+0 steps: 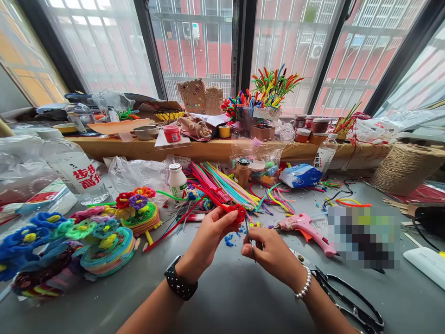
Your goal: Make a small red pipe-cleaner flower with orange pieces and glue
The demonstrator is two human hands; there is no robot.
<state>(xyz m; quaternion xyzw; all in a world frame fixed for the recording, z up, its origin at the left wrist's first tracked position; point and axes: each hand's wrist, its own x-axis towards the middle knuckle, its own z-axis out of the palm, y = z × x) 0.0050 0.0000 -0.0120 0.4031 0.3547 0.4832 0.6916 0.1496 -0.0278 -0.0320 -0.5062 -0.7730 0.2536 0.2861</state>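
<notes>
Near the middle of the table, my left hand (219, 227) pinches a red pipe-cleaner flower (239, 212) between thumb and fingertips. Long red pipe cleaners (208, 189) trail behind that hand. My right hand (266, 253) is closed around a slim metal tool (247, 227), its tip upright right beside the flower. Whether the tool is tweezers or small scissors I cannot tell. Blue fuzzy clippings (228, 240) lie on the table behind the gap between my hands. A bundle of colourful pipe cleaners (227, 183) lies farther back.
Finished fuzzy flowers (83, 229) crowd the left side. A pink glue gun (308, 229) and large black-handled scissors (351, 297) lie on the right. A twine spool (405, 169), a water bottle (74, 169) and a small white bottle (177, 182) stand farther back, below a cluttered wooden ledge (167, 150).
</notes>
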